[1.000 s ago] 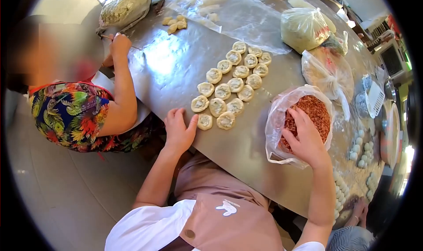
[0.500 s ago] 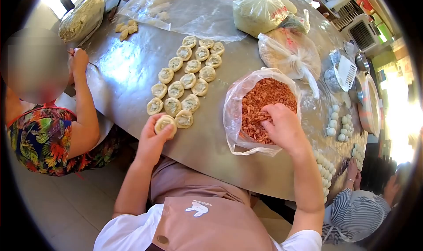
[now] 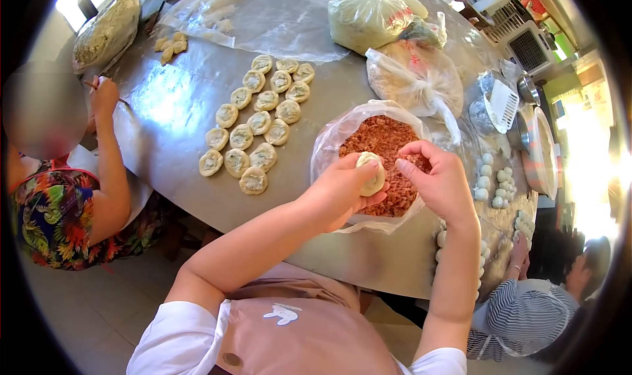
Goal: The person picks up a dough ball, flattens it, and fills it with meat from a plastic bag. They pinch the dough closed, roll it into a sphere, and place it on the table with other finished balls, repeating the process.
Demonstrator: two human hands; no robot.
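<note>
Over the bag, my left hand grips a round dough cup, tilted with its opening toward the right. Close by on the right, my right hand has its fingers pinched around a bit of reddish-brown crumbly filling. More of that filling fills the clear plastic bag beneath both hands. To the left, several dough cups with a pale greenish filling stand in slanting rows on the metal table.
Tied plastic bags lie beyond the filling, with a plastic sheet to their left. Dough scraps sit farther left. White dough balls are at the right. One person sits left, another works at lower right.
My left hand has carried the dough cup from the rows rightward to above the filling bag. My right hand has lifted out of the filling with a pinch of it. The view has shifted slightly.
</note>
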